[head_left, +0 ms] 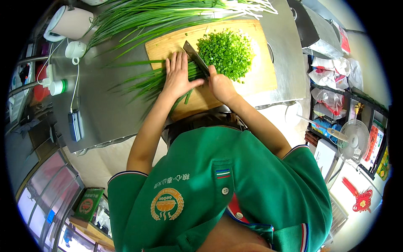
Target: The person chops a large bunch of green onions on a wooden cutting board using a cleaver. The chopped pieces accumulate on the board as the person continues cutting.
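Observation:
My right hand is closed around the handle of a kitchen knife. Its dark blade points away and to the left across a wooden cutting board. Flat on a bunch of scallions rests my left hand, fingers stretched out and thumb spread toward the knife. The cut side of the bunch lies by the blade, while the green tops trail left off the board. A heap of chopped scallions sits on the board just right of the blade. The knife's handle is mostly hidden in my right hand.
Whole scallions lie along the far side of the steel table. At left are a white jug-like container, a round white device, a power bank and cables. A fan and shelves with bags stand at right.

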Demonstrator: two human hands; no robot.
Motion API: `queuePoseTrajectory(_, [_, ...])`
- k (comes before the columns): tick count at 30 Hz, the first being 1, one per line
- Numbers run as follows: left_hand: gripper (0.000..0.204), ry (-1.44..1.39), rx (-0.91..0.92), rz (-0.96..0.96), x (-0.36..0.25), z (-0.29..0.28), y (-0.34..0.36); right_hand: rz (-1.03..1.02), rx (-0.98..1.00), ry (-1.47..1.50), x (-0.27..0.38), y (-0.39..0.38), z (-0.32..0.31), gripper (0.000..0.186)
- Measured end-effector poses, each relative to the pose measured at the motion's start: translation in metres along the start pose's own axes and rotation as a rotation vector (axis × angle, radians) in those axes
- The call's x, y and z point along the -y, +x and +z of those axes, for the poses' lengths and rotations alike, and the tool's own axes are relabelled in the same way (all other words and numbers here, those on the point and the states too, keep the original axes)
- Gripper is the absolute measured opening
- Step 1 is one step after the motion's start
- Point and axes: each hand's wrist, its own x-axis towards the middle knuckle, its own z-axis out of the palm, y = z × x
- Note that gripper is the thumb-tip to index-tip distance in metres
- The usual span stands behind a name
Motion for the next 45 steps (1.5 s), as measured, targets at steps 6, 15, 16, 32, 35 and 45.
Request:
queuePoseTrajectory(6, [0.114,0.169,0.146,-0.027,-0.011,-0.01,-0.016,-0.015,0.141,-0.084,0.014,-0.002,-0.016,0.028])
queuePoseTrajectory(15, [0.064,0.181,-0.157,0.049,-0.013,0.043,-0.023,0.05,0.012,0.095,-0.015,0.004,-0.019,0.027])
queuePoseTrajectory(16, [0.062,0.129,-0.229,0.027,-0.015,0.049,-0.013,0.059,0.002,0.097,-0.015,0.006,-0.021,0.026])
queuePoseTrajectory(32, [0.045,0.046,-0.331,-0.113,-0.022,0.046,0.003,0.007,-0.047,-0.125,0.0,-0.024,-0.02,0.027])
queuePoseTrajectory(35, [0.031,-0.003,-0.484,-0.205,-0.014,0.057,0.006,0.024,0.072,-0.218,0.013,-0.019,-0.024,0.035])
queuePoseTrajectory(45, [0.023,0.14,-0.354,-0.136,-0.012,0.057,0.003,-0.029,0.071,-0.236,0.01,0.0,-0.006,0.039])
